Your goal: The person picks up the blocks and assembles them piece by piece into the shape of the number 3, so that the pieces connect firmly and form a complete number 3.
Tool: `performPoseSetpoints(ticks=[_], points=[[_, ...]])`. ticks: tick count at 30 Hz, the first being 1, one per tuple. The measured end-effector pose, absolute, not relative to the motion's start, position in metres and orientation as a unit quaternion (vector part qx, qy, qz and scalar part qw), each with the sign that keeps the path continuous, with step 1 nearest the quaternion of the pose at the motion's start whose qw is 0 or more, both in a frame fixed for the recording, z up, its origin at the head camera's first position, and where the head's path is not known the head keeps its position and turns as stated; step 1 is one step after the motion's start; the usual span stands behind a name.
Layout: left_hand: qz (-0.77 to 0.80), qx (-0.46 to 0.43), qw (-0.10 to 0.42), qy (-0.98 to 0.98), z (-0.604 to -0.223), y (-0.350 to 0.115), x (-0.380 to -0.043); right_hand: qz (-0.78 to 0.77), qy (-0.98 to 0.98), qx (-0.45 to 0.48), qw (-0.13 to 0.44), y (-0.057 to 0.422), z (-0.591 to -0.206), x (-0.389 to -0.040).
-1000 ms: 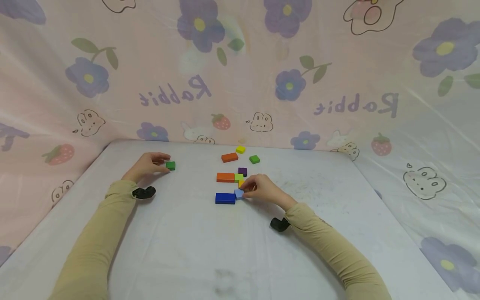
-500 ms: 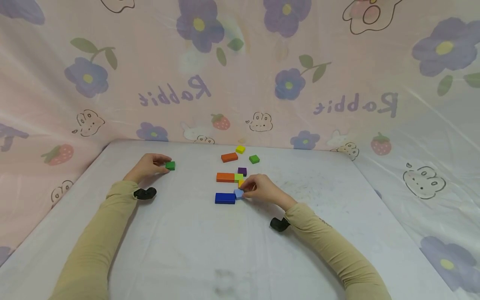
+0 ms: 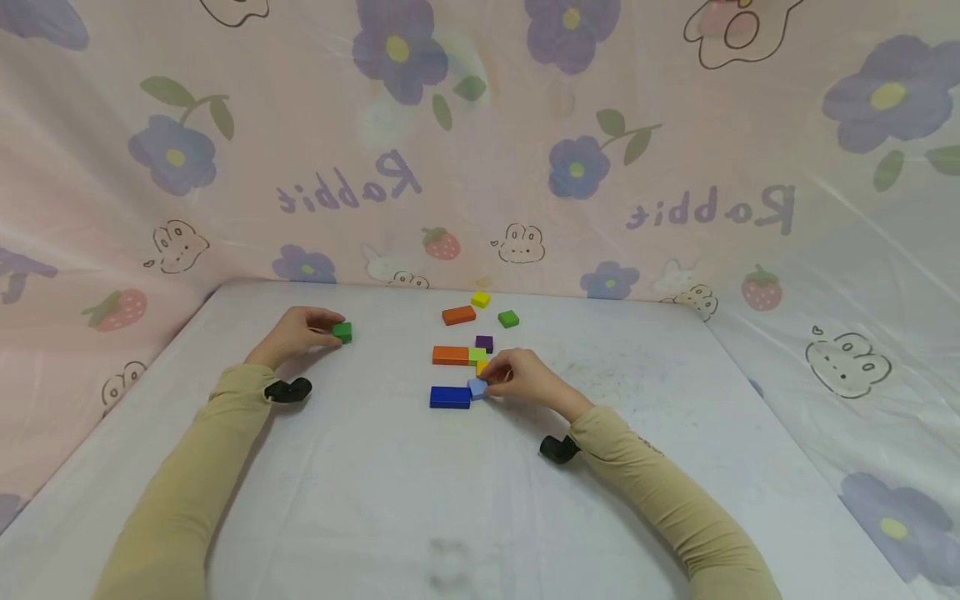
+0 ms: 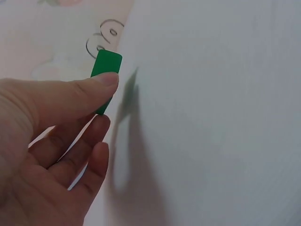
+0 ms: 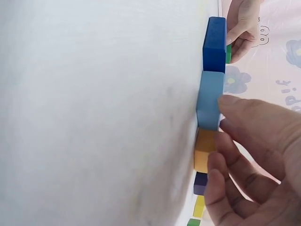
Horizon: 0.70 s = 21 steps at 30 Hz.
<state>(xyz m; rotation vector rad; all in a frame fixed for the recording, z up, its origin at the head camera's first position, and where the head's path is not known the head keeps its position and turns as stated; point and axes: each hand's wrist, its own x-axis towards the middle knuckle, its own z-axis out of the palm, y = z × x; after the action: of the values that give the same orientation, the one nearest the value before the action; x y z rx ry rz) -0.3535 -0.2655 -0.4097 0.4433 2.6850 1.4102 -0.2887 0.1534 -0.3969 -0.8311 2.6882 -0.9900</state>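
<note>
Between thumb and fingers, my left hand (image 3: pixel 298 333) pinches a small green block (image 4: pixel 107 62) at the left of the table; its shadow falls on the white cloth in the left wrist view. My right hand (image 3: pixel 531 382) has its thumb and index finger on a light blue block (image 5: pixel 210 100). That block meets the end of a long dark blue block (image 3: pixel 450 398). Just beyond it, a yellow-orange block (image 5: pixel 204 149) lies against the fingertips, partly covered by them in the head view. A lime block (image 3: pixel 477 356) touches the end of a long orange block (image 3: pixel 451 356).
Farther back lie a purple block (image 3: pixel 484 342), a red-orange block (image 3: pixel 459 315), a yellow block (image 3: pixel 481 298) and another green block (image 3: pixel 509 318). A patterned curtain (image 3: pixel 480 183) rises behind the white-covered table (image 3: pixel 360 500). Each wrist carries a black camera mount (image 3: pixel 288 390).
The left fingers have drawn in on the green block, which has shifted very slightly to the right. My right hand and the blocks around it stay where they were.
</note>
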Motion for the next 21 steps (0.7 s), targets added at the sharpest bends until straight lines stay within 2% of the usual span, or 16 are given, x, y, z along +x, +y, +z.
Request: performPoseSetpoints(ticks=[12, 21], points=[[0.457, 0.199, 0.031, 0.867, -0.398, -0.246, -0.339, -0.331, 0.898, -0.279, 0.076, 0.153, -0.395, -0.287], [0.496, 0.238, 0.047, 0.834, -0.395, -0.225, -0.325, -0.331, 0.898, -0.28, 0.076, 0.153, -0.397, -0.289]])
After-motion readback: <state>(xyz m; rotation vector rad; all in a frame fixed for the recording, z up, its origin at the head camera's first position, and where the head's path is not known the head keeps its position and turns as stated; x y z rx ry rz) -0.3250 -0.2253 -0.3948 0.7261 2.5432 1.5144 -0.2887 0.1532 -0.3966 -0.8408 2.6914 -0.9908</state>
